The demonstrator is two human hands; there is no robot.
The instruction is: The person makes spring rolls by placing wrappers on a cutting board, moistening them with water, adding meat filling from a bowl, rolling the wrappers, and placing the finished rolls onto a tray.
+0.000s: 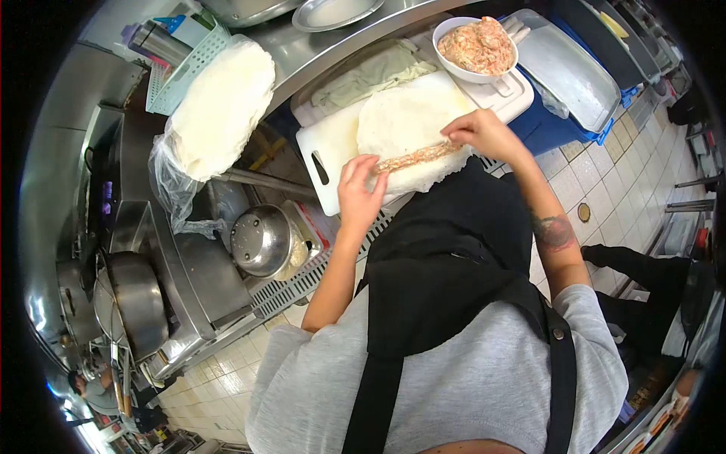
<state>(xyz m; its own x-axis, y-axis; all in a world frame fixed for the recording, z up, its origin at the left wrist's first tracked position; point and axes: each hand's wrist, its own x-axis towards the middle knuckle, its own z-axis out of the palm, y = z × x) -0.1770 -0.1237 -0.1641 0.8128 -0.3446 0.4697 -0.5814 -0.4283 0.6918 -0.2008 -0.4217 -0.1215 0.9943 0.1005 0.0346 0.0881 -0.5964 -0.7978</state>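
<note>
A thin pale wrapper sheet (404, 121) lies on a white cutting board (333, 140). Across the sheet's lower part runs a long strip of pinkish meat filling (416, 157). My left hand (361, 189) is at the strip's left end, thumb and fingers apart around it. At the right end my right hand (480, 135) has its fingertips pinched together on the filling. Beyond the board, a white bowl (473, 76) holds more of this filling. A stack of pale round sheets (223, 106) rests on plastic at the left.
A greenish cloth (370, 76) lies behind the board. Metal trays (563, 72) stand at the right, a teal basket (157, 94) at the upper left. Lower left are a steel bowl (261, 240) and large pot (138, 303). People (643, 280) are at the right and lower left.
</note>
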